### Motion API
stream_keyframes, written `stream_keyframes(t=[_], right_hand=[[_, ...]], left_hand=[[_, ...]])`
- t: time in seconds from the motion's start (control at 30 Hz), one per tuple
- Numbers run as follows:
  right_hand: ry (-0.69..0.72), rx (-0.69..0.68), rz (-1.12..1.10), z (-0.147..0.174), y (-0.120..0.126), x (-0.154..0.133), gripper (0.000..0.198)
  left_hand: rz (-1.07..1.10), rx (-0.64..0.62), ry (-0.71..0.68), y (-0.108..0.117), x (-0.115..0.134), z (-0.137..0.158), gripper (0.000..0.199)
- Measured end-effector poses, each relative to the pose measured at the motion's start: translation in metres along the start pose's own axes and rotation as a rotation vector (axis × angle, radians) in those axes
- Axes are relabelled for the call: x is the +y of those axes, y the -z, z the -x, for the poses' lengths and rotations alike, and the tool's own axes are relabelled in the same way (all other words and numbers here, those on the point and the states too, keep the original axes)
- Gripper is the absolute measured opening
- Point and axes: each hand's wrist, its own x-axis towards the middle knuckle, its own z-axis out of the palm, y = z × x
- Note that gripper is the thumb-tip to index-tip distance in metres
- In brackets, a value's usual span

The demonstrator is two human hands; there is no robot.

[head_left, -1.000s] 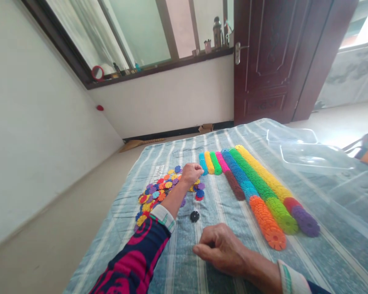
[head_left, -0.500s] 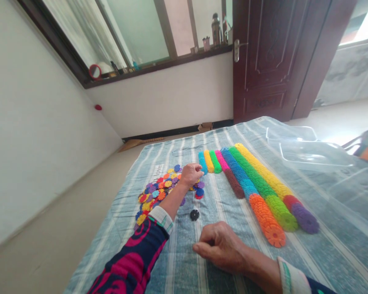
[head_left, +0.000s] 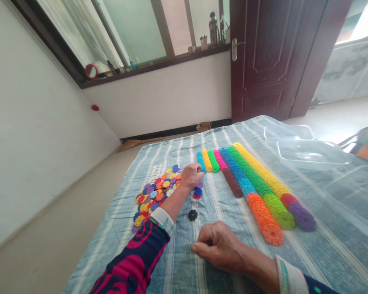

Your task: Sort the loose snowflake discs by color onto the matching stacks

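My left hand (head_left: 190,176) reaches out over a heap of loose flower-shaped plastic discs (head_left: 155,192) in many colours, its fingers curled close to the near end of a short light blue stack (head_left: 200,161). Whether it grips a disc is hidden. My right hand (head_left: 218,244) rests on the striped cloth (head_left: 184,261) in a loose fist, nothing visible in it. A single black disc (head_left: 192,214) lies between the two hands. Long stacked rolls of discs (head_left: 257,192) in blue, green, yellow, orange and purple lie side by side to the right.
Clear plastic boxes (head_left: 309,153) stand at the table's far right. Short yellow, green and pink stacks (head_left: 213,161) lie beside the blue one. A dark wooden door (head_left: 263,57) and a window sill with bottles are behind; the table's left edge drops to the floor.
My left hand has shifted slightly toward the short blue stack, uncovering a blue and a red disc below it. The right hand stays put. The view has tilted a little.
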Motion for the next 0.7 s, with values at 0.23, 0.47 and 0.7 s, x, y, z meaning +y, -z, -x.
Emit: stream_keyframes(t=[0.23,0.47,0.7], right_hand=[[0.007,0.0,-0.002,-0.001,-0.001,0.003,0.04],[0.016,0.007,0.0,-0.001,-0.002,0.005,0.038],[0.03,0.027,0.014,-0.004,-0.002,0.003,0.039]], left_hand=[[-0.114,-0.045,-0.078,0.003,0.024,0.005,0.016],[-0.279,-0.149,-0.021,-0.006,0.05,0.004,0.022],[-0.334,-0.156,0.029,-0.009,0.057,0.004,0.024]])
